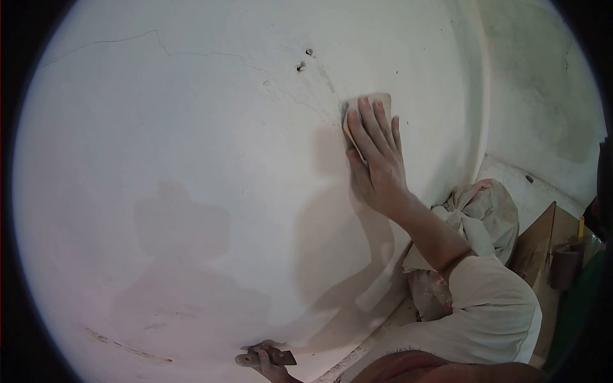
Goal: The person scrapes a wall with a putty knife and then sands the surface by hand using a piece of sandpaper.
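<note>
My right hand [377, 150] presses a pale, flat sheet or pad [384, 101] against the white wall [191, 127], fingers stretched over it. Two small dark holes and a thin crack show in the wall up and to the left of this hand. Low in the view, my left hand [271, 369] is closed round a small tool [267, 356] with a dark handle and a flat end, close to the wall. Part of that hand is cut off by the lower edge.
A tied, dusty sack [482, 210] stands beside the right forearm. Behind it are a cardboard box [536, 246] and a brown cup-like container [565, 268]. A second wall [543, 83] meets the first at the right. A brownish scrape marks the wall at lower left.
</note>
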Motion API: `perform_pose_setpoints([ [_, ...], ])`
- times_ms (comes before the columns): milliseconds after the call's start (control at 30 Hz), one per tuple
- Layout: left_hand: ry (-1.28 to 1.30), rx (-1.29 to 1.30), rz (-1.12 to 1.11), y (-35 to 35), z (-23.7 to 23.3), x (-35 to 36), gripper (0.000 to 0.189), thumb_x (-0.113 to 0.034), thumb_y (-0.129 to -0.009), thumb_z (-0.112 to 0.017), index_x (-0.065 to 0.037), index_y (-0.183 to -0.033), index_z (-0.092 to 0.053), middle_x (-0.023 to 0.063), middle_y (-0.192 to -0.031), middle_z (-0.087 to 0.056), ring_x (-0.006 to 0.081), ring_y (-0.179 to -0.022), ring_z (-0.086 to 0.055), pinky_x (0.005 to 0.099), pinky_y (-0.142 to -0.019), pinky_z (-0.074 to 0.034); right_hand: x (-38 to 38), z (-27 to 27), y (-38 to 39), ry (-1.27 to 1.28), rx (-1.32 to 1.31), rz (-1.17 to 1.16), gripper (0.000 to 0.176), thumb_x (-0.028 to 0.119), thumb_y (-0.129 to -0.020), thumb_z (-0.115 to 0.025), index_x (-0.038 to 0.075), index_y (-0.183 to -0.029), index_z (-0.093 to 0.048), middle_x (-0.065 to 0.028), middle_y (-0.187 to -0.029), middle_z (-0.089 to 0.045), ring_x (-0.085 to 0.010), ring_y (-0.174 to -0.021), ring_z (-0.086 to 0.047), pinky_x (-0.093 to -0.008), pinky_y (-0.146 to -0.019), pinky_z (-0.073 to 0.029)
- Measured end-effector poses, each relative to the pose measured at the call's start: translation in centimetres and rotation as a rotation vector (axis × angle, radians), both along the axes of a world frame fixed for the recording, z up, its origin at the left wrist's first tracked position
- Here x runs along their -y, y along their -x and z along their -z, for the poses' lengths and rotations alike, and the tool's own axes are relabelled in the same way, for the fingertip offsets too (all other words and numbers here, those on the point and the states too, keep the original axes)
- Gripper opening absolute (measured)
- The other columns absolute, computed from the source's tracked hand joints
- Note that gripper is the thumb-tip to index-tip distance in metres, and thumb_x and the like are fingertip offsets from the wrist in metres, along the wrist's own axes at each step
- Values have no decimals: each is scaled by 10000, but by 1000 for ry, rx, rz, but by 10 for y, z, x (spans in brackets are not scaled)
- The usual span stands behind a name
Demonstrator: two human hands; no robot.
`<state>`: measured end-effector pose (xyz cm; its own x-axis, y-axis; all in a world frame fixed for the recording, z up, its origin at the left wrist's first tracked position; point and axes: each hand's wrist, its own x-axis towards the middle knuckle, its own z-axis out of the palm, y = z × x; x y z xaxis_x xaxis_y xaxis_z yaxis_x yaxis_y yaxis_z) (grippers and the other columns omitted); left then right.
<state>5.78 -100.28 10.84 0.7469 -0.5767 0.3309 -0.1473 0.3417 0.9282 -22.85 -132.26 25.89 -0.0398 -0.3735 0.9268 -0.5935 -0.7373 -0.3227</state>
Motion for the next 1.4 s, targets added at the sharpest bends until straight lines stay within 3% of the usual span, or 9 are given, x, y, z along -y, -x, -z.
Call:
perform_pose_setpoints([
  [233, -34, -155, -28, -8, 18, -14, 332, -375, -951, -582, -83, -836, -476, -8, -567, -398, 83, -444, -311, 249, -378, -286, -20, 53, 0, -97, -62, -45, 572, 158, -914, -556, 91, -1453, -375, -198, -1546, -238, -462, -1419, -185, -656, -1084, -157],
  [433, -346, -50, 27, -42, 34, -23, 239, -276, -935, -616, -73, -926, -492, 2, -587, -417, 113, -504, -426, 297, -444, -396, 64, -104, 24, 165, 182, 18, 503, 320, -1005, -404, 158, -1478, -351, -150, -1559, -238, -405, -1440, -163, -638, -1106, -139],
  [567, -70, -60, 11, -16, 8, -10, 207, -198, -923, -598, -77, -809, -475, 0, -580, -410, 122, -486, -418, 290, -436, -382, 137, -225, 65, 215, 341, 99, 535, 431, -1002, -361, 157, -1461, -369, -131, -1540, -288, -368, -1437, -188, -605, -1123, -166],
  [767, 199, -48, -6, 7, -16, 0, 298, -80, -904, -569, -83, -632, -450, -4, -570, -401, 137, -458, -406, 280, -424, -361, 3, -318, -29, 252, 16, 19, 566, 394, -1037, -213, 103, -1521, -179, -159, -1583, -120, -344, -1464, -62, -464, -1193, -41],
  [967, 78, -55, -39, 7, -20, 8, 279, -120, -908, -589, -75, -672, -448, -6, -569, -407, 121, -446, -397, 258, -413, -349, 18, -340, -34, 801, -81, -58, 532, 445, -1000, -336, 203, -1474, -341, -88, -1522, -327, -336, -1426, -225, -576, -1120, -201],
  [1033, 70, -60, -48, 6, -20, 7, 275, -133, -910, -595, -73, -685, -447, -6, -569, -409, 116, -442, -394, 251, -409, -345, 36, -328, 21, 312, -36, -130, 550, 435, -1032, -236, 198, -1527, -199, -128, -1595, -93, -303, -1475, -4, -473, -1188, 3],
  [1133, 65, -59, -61, 6, -21, 3, 273, -152, -911, -605, -69, -706, -446, -7, -568, -411, 108, -436, -389, 240, -403, -338, 84, -299, 78, 91, 194, -98, 572, 442, -1019, -266, 193, -1529, -193, -133, -1596, -96, -324, -1473, -26, -497, -1181, -24],
  [1167, 64, -59, -66, 6, -22, 3, 273, -159, -912, -609, -68, -712, -446, -7, -568, -412, 106, -434, -387, 236, -401, -336, 209, -298, 111, 430, 219, 44, 540, 457, -995, -331, 222, -1481, -319, -93, -1543, -289, -322, -1436, -211, -589, -1117, -195],
  [1400, 61, -28, -14, -1, -17, -4, 289, -202, -909, -642, -58, -762, -439, -2, -579, -436, 90, -426, -383, 221, -391, -331, 280, -230, 185, -48, 475, 152, 647, 556, -960, -275, 222, -1513, -236, -147, -1545, -249, -426, -1417, -183, -594, -1128, -162],
])
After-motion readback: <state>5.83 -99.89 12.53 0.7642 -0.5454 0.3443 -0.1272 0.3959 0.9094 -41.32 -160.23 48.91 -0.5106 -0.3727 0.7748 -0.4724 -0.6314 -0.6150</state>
